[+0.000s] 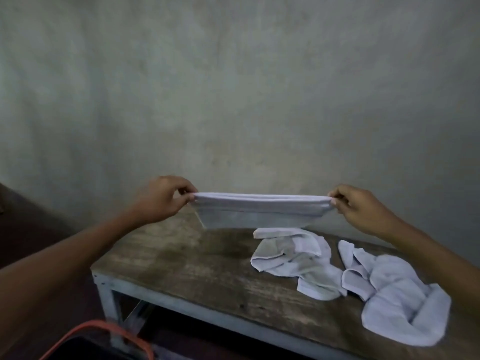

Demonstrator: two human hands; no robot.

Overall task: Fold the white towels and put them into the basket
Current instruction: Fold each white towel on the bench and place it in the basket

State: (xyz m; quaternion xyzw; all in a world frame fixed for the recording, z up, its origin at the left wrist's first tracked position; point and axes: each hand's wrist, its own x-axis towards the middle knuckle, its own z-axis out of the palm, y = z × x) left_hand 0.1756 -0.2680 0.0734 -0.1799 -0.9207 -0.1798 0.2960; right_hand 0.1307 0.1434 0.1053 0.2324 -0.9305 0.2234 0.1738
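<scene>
Head view: the fingers of my left hand are curled and pinch the left end of a folded white towel. The fingers of my right hand pinch its right end the same way. The towel is stretched taut and level between the two hands, its doubled edge on top and the rest hanging down. It is in the air above the far part of a worn wooden table and does not touch it.

On the table, right of centre, lies a crumpled white towel. Just beside it, nearer and further right, a second crumpled towel lies under my right forearm. Whether the two touch I cannot tell.

At the near left, below the table's corner, is the orange rim of the basket, its inside too dark to make out. A bare grey wall stands behind the table.
</scene>
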